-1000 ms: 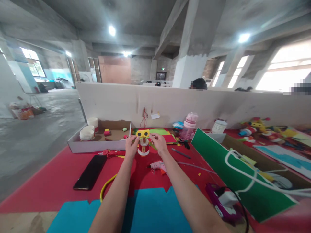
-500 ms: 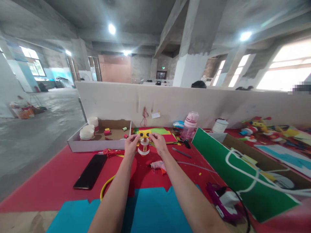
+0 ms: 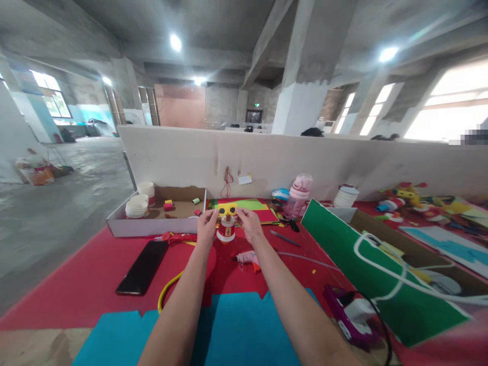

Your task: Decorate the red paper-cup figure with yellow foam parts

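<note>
A yellow piece with two black round spots (image 3: pixel 227 209) is held at its two ends, the left end by my left hand (image 3: pixel 206 227) and the right end by my right hand (image 3: pixel 248 223). Both hands are closed in a pinch. Just below the piece, between the hands, a red and white paper cup (image 3: pixel 226 232) with a gold label stands on the red table cover. A pink glue gun (image 3: pixel 247 257) lies in front of the cup, left of my right forearm.
A shallow box (image 3: pixel 152 228) with white cups is at the left, near a black phone (image 3: pixel 142 268). At the right stand a pink bottle (image 3: pixel 299 195), a green-sided box (image 3: pixel 366 267) and a purple power strip (image 3: pixel 353 320). Blue sheets (image 3: pixel 244 325) lie in front.
The yellow piece has shifted slightly, leaving more of the cup's top showing. Both hands keep their pinch on it. The rest looks nearly the same, with a slight shift of view.
</note>
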Demonstrator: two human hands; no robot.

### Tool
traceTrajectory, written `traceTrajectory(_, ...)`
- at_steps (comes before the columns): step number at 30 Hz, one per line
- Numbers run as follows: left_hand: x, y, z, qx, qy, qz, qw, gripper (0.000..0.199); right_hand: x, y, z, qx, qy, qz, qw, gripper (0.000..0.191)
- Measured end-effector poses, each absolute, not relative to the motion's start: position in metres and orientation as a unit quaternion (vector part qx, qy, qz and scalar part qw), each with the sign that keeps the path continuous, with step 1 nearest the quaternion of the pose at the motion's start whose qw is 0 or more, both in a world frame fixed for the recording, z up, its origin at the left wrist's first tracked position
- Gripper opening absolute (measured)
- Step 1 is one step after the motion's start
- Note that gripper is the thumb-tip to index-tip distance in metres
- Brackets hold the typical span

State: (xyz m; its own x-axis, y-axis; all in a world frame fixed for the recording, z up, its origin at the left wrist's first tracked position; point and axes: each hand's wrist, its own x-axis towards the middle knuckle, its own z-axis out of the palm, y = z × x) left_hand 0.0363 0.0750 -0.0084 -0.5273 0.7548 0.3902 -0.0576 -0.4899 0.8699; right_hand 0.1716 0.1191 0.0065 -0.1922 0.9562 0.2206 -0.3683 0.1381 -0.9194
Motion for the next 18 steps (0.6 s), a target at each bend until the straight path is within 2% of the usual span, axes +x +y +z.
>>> traceTrajectory(11, 0.034, 0.070, -0.006, 0.401, 0.430, 0.775, 0.233, 0.032, 0.175, 0.111, 0.017, -0.294, -0.471, 0.596, 0.580, 0.045)
traceTrajectory(18, 0.025, 0.066, 0.000, 0.410, 0.481, 0.761, 0.145, 0.030, 0.190, 0.089, 0.014, -0.345, -0.451, 0.516, 0.641, 0.048)
